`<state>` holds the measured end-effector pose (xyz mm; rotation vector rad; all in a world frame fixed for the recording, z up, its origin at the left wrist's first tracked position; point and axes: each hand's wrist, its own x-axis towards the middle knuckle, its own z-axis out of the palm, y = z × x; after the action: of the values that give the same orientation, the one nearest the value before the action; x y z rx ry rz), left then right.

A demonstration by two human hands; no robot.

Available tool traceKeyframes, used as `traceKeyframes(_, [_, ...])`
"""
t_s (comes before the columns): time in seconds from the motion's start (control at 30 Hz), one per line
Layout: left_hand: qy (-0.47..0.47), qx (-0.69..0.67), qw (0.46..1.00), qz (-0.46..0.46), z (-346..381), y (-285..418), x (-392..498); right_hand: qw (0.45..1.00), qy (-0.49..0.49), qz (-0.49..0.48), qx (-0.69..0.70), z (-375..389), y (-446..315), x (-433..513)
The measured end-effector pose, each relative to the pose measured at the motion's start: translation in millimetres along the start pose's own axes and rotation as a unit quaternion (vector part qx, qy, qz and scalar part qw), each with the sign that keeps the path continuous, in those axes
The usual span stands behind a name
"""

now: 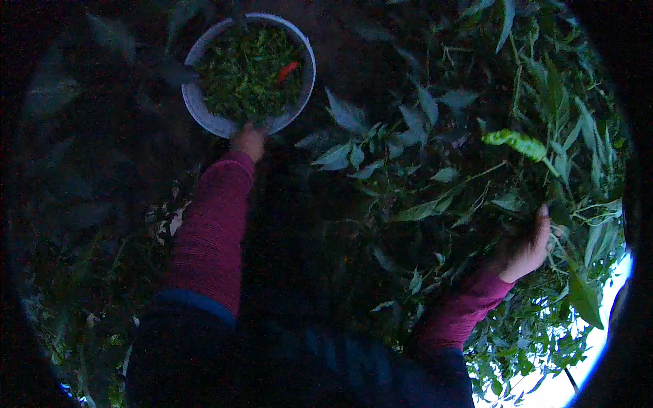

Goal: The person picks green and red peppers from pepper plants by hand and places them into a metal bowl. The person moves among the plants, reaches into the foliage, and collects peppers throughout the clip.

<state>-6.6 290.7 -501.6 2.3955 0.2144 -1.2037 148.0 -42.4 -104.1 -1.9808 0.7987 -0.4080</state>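
Observation:
At the upper left of the head view, my left hand is at the near rim of a round whitish bucket; its fingers are dim and partly hidden. Small green plant pieces fill much of the bucket, and one red pepper lies on them at the right. My right hand reaches among leafy stems on the right, its thumb pointing up and its other fingers hidden by foliage. A wrinkled light-green pepper stands out above that hand, with its stalk towards the stems.
Dense pepper-like foliage spreads across the middle and right. More dark leaves surround the bucket on the left. Dry pale leaves lie beside my left sleeve. Bright sky shows through leaves at the lower right.

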Motion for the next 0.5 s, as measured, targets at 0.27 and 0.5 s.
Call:
traceKeyframes(0.27, [0.177,-0.422,0.889,0.008,-107,-5,-42,0.999,-0.038,-0.015,0.007,34,-1,-25])
traceKeyframes(0.5, [-0.078,-0.772,0.63,-0.016,-107,-31,-82,0.998,-0.03,-0.04,-0.037,38,0,-35])
